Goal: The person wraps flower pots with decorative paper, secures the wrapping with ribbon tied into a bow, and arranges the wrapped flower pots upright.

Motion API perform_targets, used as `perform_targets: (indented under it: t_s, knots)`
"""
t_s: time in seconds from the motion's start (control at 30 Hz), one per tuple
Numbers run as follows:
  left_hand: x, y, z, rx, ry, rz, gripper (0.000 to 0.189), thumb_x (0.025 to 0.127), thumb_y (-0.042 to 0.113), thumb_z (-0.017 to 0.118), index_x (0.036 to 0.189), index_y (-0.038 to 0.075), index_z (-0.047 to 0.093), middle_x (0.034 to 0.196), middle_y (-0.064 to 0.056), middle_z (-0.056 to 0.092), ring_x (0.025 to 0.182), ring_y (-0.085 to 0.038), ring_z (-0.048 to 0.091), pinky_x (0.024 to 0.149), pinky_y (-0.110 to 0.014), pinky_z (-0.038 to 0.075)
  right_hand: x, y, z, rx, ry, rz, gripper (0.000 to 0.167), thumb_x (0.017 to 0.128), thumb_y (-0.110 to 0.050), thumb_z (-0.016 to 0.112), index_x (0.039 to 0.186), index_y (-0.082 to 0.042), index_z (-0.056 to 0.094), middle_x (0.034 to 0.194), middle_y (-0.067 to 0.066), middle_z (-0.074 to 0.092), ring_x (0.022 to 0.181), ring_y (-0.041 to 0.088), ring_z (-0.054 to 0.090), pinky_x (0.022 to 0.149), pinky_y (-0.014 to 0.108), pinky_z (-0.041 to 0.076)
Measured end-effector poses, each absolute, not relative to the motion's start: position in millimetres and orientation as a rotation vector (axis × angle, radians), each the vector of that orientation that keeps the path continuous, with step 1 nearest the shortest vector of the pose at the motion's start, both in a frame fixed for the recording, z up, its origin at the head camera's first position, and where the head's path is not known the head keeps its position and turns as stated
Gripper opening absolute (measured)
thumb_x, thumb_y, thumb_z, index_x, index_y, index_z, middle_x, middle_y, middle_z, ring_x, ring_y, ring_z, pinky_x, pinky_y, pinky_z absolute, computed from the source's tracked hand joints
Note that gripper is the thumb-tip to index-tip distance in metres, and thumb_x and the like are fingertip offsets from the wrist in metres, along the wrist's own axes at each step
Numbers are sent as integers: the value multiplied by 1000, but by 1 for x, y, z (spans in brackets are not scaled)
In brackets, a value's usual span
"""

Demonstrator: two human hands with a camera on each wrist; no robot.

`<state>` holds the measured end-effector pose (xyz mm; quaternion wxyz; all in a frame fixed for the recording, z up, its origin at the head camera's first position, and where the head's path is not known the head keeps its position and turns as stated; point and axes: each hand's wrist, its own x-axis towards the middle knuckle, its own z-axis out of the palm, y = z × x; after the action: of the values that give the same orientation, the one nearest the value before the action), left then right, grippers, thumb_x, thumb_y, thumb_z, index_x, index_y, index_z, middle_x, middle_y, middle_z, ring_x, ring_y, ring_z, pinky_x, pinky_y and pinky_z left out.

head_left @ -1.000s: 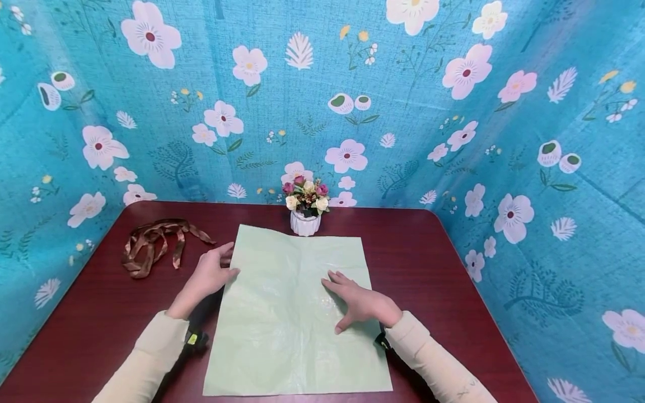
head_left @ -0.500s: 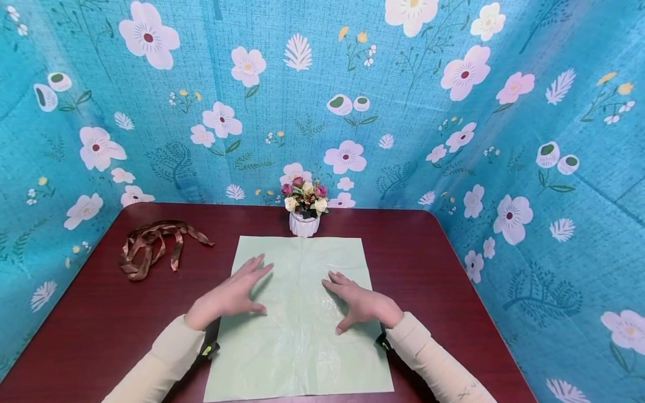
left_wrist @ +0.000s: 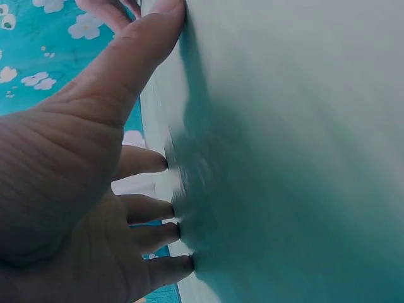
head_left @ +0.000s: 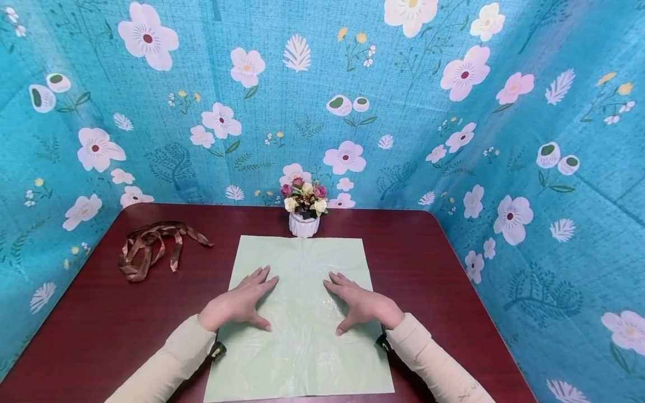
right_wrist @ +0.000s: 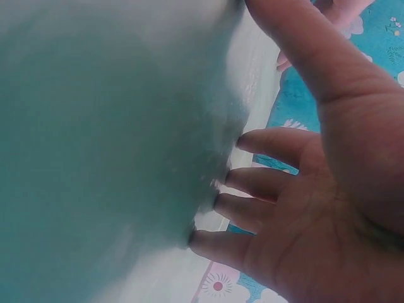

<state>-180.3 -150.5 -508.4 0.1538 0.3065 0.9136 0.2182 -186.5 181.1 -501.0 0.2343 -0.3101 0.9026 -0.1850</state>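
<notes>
A pale green sheet of paper (head_left: 302, 358) lies flat on the dark red table, with a crease running down its middle. My left hand (head_left: 242, 305) rests on its left half, fingers spread and fingertips touching the surface. On the right half, my right hand (head_left: 363, 305) is spread the same way, its thumb pointing toward the middle crease. Both wrist views show the fingertips and thumb of the left hand (left_wrist: 82, 183) and the right hand (right_wrist: 315, 183) against the sheet, palms raised off it. Neither hand grips anything.
A brown satin ribbon (head_left: 148, 246) lies loosely coiled at the back left of the table (head_left: 423, 268). Just behind the sheet's far edge stands a small white pot of artificial flowers (head_left: 304, 224). A blue floral curtain (head_left: 282, 129) hangs around the table.
My left hand has let go of the sheet's left edge and moved right onto its surface. The raised far left corner now lies flat. My right hand has stayed in place.
</notes>
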Motion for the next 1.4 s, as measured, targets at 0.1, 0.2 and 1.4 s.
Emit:
perform_targets:
  t_s: [0.1, 0.2, 1.4]
  knots:
    - [-181, -149, -508, 879, 2622, 612, 113, 68, 41, 95, 153, -6, 38, 160, -38, 20, 149, -55, 18, 115, -69, 23, -187, 182, -501, -850, 2476, -510, 117, 68, -32, 97, 159, -1, 30, 168, 23, 16, 155, 43, 13, 118, 56, 30]
    - [-180, -148, -507, 879, 2632, 596, 113, 67, 41, 96, 152, -7, 39, 159, -39, 21, 148, -55, 20, 115, -69, 24, -187, 183, -500, -849, 2476, -511, 117, 68, -32, 97, 158, -1, 31, 168, 22, 16, 155, 42, 13, 118, 56, 30]
    - [-178, -149, -504, 832, 2599, 656, 103, 73, 35, 93, 151, -6, 41, 160, -38, 22, 149, -53, 19, 118, -64, 24, -188, 187, -497, -874, 2464, -512, 115, 70, -31, 96, 158, 2, 30, 168, 22, 17, 156, 40, 12, 120, 54, 29]
